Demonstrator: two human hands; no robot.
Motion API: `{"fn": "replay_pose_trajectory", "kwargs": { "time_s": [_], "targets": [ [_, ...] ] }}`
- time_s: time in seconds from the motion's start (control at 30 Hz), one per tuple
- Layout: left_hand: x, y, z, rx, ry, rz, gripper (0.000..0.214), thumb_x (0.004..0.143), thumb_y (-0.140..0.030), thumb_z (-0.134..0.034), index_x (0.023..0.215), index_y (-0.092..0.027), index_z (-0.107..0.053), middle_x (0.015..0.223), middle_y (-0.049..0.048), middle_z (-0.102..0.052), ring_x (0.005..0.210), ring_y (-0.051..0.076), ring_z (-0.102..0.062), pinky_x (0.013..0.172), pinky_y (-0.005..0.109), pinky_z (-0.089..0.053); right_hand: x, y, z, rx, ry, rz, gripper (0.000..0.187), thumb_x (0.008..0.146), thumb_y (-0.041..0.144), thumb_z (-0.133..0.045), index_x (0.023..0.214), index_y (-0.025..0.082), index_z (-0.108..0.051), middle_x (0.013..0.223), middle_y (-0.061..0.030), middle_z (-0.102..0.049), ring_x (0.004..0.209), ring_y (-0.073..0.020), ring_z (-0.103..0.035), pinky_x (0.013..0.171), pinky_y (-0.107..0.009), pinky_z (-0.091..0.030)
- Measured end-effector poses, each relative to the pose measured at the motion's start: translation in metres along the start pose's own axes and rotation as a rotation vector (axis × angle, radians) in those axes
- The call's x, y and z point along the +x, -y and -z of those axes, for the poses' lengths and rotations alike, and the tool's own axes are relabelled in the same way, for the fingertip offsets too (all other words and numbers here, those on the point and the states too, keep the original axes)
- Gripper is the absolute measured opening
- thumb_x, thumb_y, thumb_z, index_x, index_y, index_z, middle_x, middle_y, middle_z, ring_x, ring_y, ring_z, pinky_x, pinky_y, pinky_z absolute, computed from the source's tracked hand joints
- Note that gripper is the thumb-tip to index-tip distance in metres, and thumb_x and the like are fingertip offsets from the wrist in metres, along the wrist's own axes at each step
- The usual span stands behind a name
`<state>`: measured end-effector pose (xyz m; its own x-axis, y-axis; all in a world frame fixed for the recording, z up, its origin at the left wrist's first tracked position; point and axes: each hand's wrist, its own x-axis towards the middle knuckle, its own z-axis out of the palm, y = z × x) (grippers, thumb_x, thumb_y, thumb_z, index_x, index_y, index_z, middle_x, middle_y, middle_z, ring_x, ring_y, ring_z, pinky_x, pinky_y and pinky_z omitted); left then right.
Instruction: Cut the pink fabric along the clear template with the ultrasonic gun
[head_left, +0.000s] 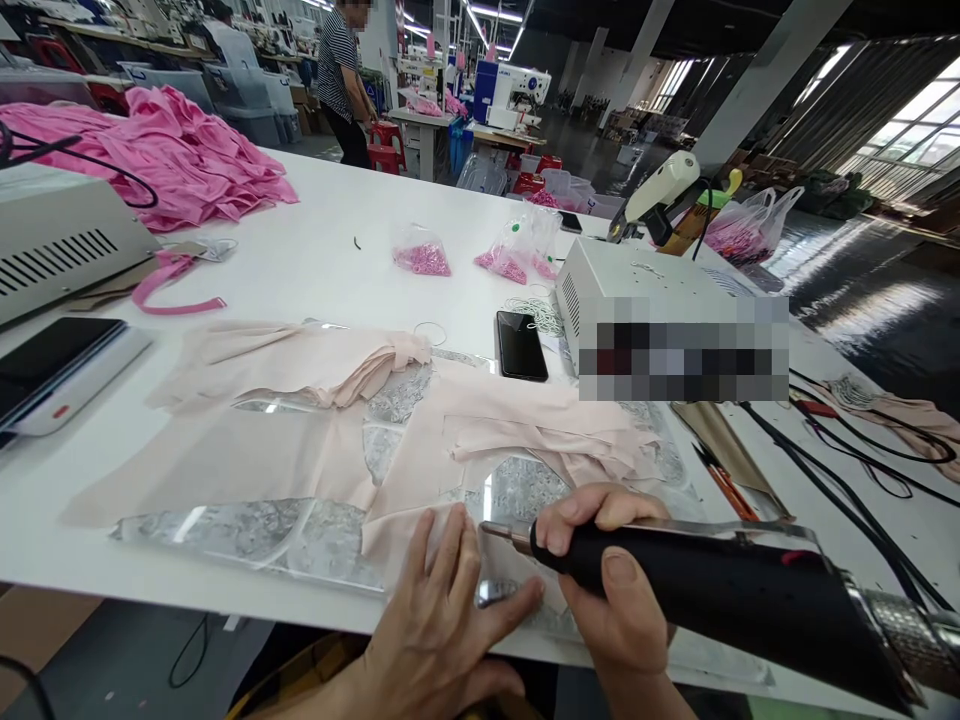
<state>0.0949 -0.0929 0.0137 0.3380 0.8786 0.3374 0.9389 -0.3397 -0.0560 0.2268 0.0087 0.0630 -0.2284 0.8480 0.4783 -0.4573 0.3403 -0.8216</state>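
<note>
My left hand lies with its fingers stretched out over pale pink fabric, close to the table's front edge. My right hand is wrapped round a black hand tool with a thin metal tip and a metal-sleeved rear end. The tip points left and sits just right of my left fingertips; whether it touches the fabric I cannot tell. Under the fabric lies a shiny, grey-patterned sheet with clear edges. Another folded stack of pale pink fabric rests on its left part.
A grey box-shaped unit stands at right, with black cables beside it. A phone, small bags of pink pieces, bright pink cloth and a white device lie about. Beyond the table stands a person.
</note>
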Motion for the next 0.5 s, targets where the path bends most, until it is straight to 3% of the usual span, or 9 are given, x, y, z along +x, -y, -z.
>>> {"fn": "replay_pose_trajectory", "kwargs": {
  "time_s": [0.23, 0.5],
  "targets": [
    [0.001, 0.001, 0.001, 0.025, 0.019, -0.020, 0.105, 0.063, -0.080, -0.067, 0.151, -0.039, -0.027, 0.128, 0.0173, -0.055, 0.127, 0.048, -0.045, 0.097, 0.065, -0.035, 0.003, 0.000, -0.007, 0.068, -0.055, 0.012, 0.008, 0.088, 0.029, -0.055, 0.094, 0.024, -0.055, 0.081, 0.0021, -0.055, 0.059, -0.0100, -0.058, 0.056, -0.029, -0.055],
    [0.005, 0.002, 0.005, 0.047, -0.017, -0.012, 0.089, 0.078, -0.083, -0.046, 0.152, -0.038, -0.025, 0.122, 0.0172, -0.059, 0.122, 0.045, -0.051, 0.096, 0.061, -0.037, 0.004, -0.009, -0.010, 0.087, -0.050, 0.044, 0.011, 0.088, 0.028, -0.053, 0.097, 0.024, -0.056, 0.080, 0.0019, -0.058, 0.060, -0.0102, -0.058, 0.058, -0.028, -0.054]
  ]
}}
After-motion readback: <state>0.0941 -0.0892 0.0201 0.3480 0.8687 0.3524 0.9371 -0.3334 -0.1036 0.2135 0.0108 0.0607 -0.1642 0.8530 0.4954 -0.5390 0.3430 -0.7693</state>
